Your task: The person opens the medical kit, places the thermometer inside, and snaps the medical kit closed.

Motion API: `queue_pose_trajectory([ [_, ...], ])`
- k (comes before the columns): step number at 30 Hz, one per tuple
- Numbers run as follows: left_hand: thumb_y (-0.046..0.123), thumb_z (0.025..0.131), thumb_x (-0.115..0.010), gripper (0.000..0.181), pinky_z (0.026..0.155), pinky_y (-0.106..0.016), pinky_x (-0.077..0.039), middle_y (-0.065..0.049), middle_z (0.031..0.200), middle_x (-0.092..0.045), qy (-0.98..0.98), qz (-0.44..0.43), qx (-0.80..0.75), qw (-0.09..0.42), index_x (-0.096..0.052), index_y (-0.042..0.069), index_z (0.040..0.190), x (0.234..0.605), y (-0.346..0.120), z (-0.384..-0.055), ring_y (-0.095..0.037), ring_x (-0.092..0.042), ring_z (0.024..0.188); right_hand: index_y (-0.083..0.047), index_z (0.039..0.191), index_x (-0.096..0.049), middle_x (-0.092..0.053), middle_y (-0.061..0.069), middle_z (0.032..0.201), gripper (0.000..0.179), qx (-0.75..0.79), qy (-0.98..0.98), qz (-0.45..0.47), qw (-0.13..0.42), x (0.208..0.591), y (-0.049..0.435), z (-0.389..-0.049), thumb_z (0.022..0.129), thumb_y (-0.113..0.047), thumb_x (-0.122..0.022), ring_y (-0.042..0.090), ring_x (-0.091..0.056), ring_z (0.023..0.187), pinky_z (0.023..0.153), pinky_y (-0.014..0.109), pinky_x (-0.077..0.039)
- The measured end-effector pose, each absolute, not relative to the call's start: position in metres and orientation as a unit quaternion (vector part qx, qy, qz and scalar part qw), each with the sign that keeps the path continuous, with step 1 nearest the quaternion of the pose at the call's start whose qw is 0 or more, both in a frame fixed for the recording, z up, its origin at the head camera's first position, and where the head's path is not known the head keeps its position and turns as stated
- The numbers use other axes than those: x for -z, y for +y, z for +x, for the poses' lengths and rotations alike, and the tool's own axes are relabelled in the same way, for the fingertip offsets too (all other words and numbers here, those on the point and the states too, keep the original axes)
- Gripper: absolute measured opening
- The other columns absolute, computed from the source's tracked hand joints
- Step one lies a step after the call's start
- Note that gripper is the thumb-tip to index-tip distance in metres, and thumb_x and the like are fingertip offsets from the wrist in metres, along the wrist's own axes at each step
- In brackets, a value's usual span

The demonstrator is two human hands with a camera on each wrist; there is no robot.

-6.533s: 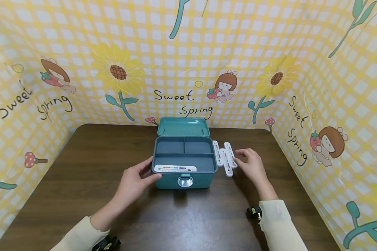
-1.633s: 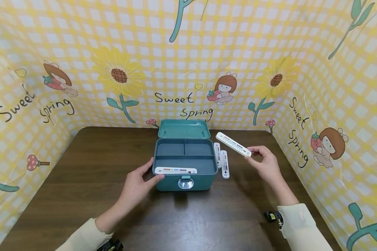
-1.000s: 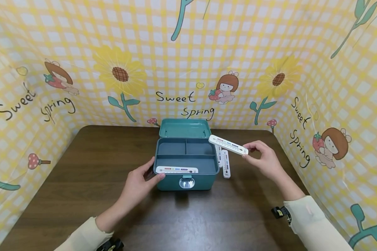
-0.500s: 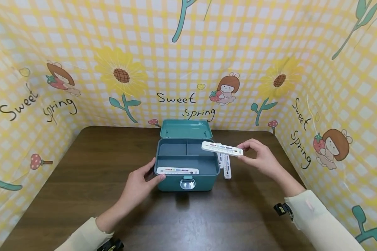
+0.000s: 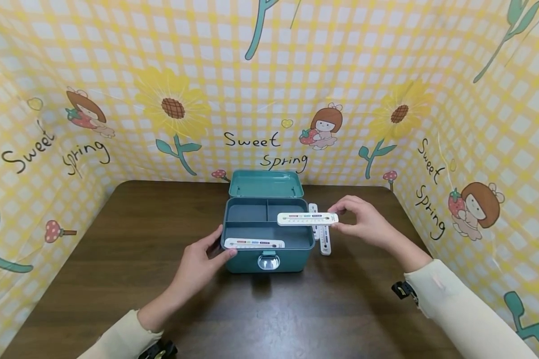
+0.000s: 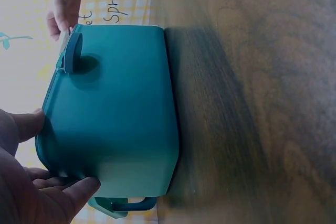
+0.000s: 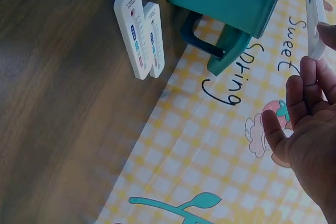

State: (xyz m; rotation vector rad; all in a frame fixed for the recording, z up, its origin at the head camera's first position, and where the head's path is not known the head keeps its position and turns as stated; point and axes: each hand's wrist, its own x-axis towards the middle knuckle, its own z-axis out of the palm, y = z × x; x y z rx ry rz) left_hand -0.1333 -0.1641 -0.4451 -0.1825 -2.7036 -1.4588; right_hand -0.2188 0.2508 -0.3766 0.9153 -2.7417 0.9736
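Note:
My right hand pinches the right end of a white thermometer with coloured labels. The thermometer lies level across the right part of an open teal storage box, above its compartments. Another thermometer sits in the long front compartment, along the front wall. My left hand holds the box at its front left corner, thumb on the front rim and fingers against the left side, as the left wrist view shows. Two more thermometers lie side by side on the table, right of the box.
The box's lid is tipped back behind it, and a clear latch is on its front. Two smaller compartments fill the back of the tray. A yellow checked cloth stands around the brown table.
My right hand has picked a thermometer off the table, turned it level and carried it left over the box. Two now lie on the table instead of three. The left hand stays on the box.

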Motion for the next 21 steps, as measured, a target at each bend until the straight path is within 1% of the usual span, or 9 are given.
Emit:
queue_pose_trajectory([
  [5,0.05,0.09,-0.076,0.084,0.099,-0.04,-0.054,-0.013,0.154,-0.049,-0.876,-0.061,0.477,0.032,-0.043,0.009,0.156,0.445,-0.164,-0.134,-0.024,-0.057,0.134,-0.018,0.109,-0.073,-0.067,-0.005,0.108,0.027,-0.304,-0.899,0.314,0.024,0.375,0.245,-0.223,0.085,-0.012,-0.084,0.017,-0.058,0.103,0.09,0.037,-0.051],
  [9,0.048,0.09,-0.077,0.084,0.101,-0.041,-0.053,-0.013,0.154,-0.049,-0.878,-0.06,0.474,0.032,-0.043,0.009,0.156,0.445,-0.164,-0.133,-0.025,-0.056,0.135,-0.016,0.109,-0.074,-0.067,-0.005,0.106,0.027,-0.289,-0.898,0.331,0.012,0.374,0.239,-0.224,0.084,-0.011,-0.085,0.016,-0.057,0.101,0.088,0.037,-0.051],
  [14,0.048,0.09,-0.077,0.083,0.101,-0.042,-0.053,-0.012,0.154,-0.049,-0.877,-0.057,0.476,0.032,-0.043,0.009,0.156,0.446,-0.165,-0.133,-0.025,-0.056,0.135,-0.017,0.109,-0.075,-0.067,-0.006,0.105,0.028,-0.269,-0.9,0.344,0.011,0.371,0.231,-0.224,0.083,-0.014,-0.086,0.017,-0.057,0.101,0.088,0.039,-0.048],
  [21,0.049,0.09,-0.076,0.084,0.101,-0.041,-0.053,-0.012,0.154,-0.049,-0.876,-0.056,0.479,0.03,-0.043,0.009,0.156,0.447,-0.165,-0.133,-0.025,-0.056,0.135,-0.017,0.11,-0.075,-0.068,-0.006,0.105,0.028,-0.243,-0.905,0.349,0.006,0.37,0.224,-0.225,0.084,-0.018,-0.085,0.024,-0.059,0.105,0.092,0.042,-0.042],
])
